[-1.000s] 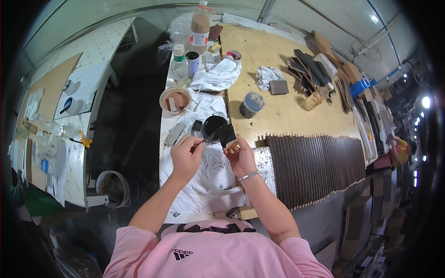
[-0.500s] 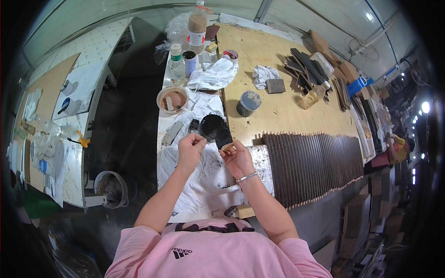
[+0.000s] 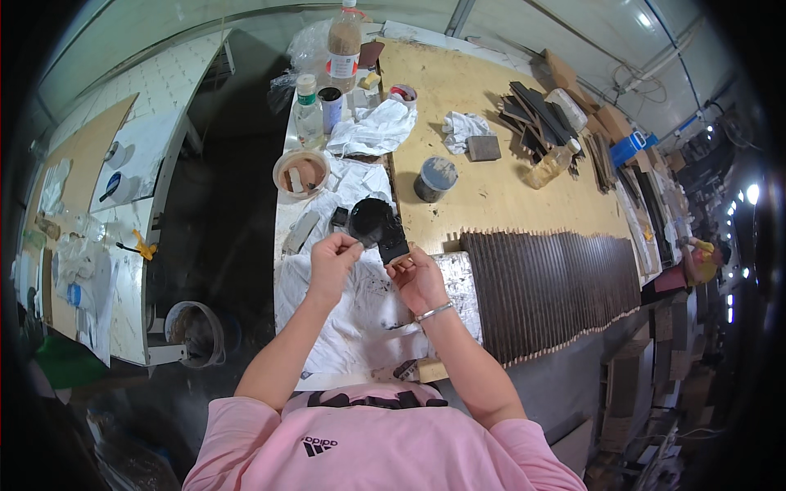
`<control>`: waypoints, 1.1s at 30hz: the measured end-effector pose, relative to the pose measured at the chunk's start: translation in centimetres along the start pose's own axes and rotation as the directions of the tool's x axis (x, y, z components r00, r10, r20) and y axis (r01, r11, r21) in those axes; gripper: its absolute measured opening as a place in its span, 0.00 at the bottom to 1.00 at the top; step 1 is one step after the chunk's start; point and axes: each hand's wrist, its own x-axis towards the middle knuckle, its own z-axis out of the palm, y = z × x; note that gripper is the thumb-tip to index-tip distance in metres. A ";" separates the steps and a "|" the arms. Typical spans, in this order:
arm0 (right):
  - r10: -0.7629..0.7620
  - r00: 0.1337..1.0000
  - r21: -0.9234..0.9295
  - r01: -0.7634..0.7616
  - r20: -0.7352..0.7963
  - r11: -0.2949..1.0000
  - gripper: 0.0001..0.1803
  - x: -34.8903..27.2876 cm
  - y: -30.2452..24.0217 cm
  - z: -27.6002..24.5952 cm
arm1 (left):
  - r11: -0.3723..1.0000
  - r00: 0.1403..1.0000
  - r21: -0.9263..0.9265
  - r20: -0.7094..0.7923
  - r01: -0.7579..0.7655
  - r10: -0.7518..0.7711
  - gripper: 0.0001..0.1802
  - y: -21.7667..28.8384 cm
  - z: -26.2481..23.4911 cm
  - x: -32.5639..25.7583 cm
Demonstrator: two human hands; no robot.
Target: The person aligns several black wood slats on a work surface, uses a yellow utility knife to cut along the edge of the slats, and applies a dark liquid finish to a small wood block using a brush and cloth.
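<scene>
The left hand (image 3: 332,260) is curled into a narrow grip, thumb and fingertips pinched together on a small item too tiny to make out, with its tip meeting the dark strip (image 3: 393,237) just in front of it. The right hand (image 3: 417,277) has a closed grip around the lower end of that dark strip, which stands tilted up and away from the person, its upper end lying against a round black container (image 3: 370,219) on the counter (image 3: 483,184). Both forearms rise from the lower edge and converge, elbows bent, the hands close together above a white stained cloth (image 3: 352,315) spread over the near edge of the counter. A metal bracelet (image 3: 434,312) circles the right wrist. Just right of the hands runs a long row of dark slats (image 3: 548,282) laid side by side along the counter's front. Beyond the hands sit a shallow bowl (image 3: 301,172) holding a reddish-brown paste, a grey tin (image 3: 432,177), a crumpled white rag (image 3: 372,131), a small clear bottle with a green cap (image 3: 308,117) and a taller bottle of brown liquid (image 3: 344,45). Farther right lie a sanding block (image 3: 483,148) and a loose pile of dark strips (image 3: 536,119).
</scene>
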 end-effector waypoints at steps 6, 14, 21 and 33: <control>-0.010 1.000 0.007 0.010 0.022 1.000 0.11 0.1 -0.1 0.1 | 0.999 0.998 0.003 -0.033 -0.046 0.046 0.04 0.2 0.7 -1.1; -0.042 0.999 -0.010 0.042 0.022 0.999 0.10 -0.2 -0.1 0.5 | 0.998 0.998 0.058 -0.043 -0.034 0.036 0.03 -0.4 0.3 -0.5; -0.029 0.998 -0.026 0.030 0.052 0.999 0.06 -0.4 -0.2 0.2 | 1.000 0.999 0.009 -0.024 -0.025 0.025 0.03 -0.9 -0.1 -0.3; -0.057 0.998 -0.015 0.058 0.036 0.998 0.07 -0.1 -0.1 0.6 | 0.999 0.999 -0.035 -0.046 -0.014 0.013 0.02 -0.6 0.3 -0.8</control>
